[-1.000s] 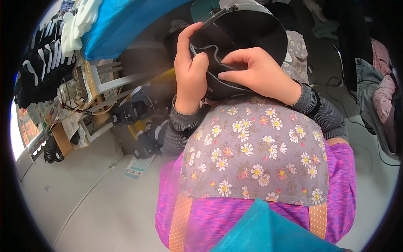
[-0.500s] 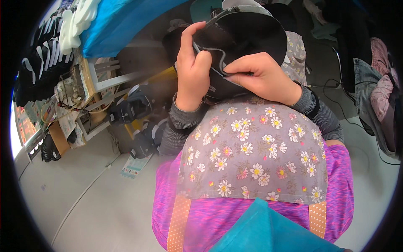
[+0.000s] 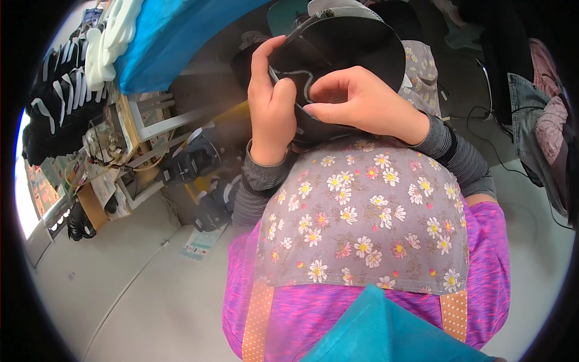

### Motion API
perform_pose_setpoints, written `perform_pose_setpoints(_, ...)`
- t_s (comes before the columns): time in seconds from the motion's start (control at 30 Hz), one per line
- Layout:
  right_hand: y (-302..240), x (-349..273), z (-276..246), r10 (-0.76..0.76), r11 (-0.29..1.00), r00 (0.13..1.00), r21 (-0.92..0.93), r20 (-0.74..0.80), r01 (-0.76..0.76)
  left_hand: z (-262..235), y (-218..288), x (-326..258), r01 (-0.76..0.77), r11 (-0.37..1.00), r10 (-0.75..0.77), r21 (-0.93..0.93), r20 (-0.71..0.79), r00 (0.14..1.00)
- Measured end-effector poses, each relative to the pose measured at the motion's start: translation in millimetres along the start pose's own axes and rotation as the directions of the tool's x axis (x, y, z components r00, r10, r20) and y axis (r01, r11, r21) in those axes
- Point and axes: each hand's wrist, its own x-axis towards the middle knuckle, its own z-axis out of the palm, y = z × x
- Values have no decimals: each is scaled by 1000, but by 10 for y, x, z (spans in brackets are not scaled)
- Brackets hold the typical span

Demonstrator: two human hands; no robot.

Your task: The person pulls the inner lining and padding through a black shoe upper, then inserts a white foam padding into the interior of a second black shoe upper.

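Note:
A dark, round, hollow item (image 3: 356, 51), black inside with a pale piece on its far edge, lies in front of me; its kind is unclear. My left hand (image 3: 272, 99) grips its left edge, index finger stretched along the rim and thumb raised. A thin grey cord (image 3: 304, 73) curves across the black surface beside that thumb. Its lower end runs to the fingertips of my right hand (image 3: 362, 105), bent in a pinch at the near edge. What lies beneath the right fingers is partly hidden. A grey flowered apron (image 3: 362, 217) covers my lap just below.
To the left, white sole-shaped pieces (image 3: 114, 42) hang by a blue cover (image 3: 175, 36), near black pieces with white strips (image 3: 66, 90). Dark grey shoe-like items (image 3: 199, 154) sit on a yellow-framed rack. Clothes (image 3: 543, 120) hang at right, near a floor cable (image 3: 503, 163).
Both hands and the black item have shifted slightly left in the picture. My right fingertips have moved along the near edge toward the left hand, and the grey cord shows a shorter curve.

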Motion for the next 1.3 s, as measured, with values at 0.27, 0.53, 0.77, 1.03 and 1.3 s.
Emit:
perform_pose_setpoints(0.27,407,8,-33,-13,996,962,80,-274,36,29,-80,16,-175,982,176,68,-7,984)
perform_pose_setpoints(0.53,237,-64,11,-509,820,859,-335,-59,463,77,-203,122,-129,990,126,-58,-50,991)
perform_pose_setpoints(0.77,217,-57,0,-521,804,854,-334,6,492,73,-243,137,-177,984,174,-31,-81,981)
perform_pose_setpoints(1.03,192,-63,7,-522,803,853,-336,3,493,72,-177,140,-107,994,106,-13,-62,992)
perform_pose_setpoints(1.3,278,-89,68,-198,980,965,-55,-172,191,39,-158,160,-153,988,154,7,-44,987)
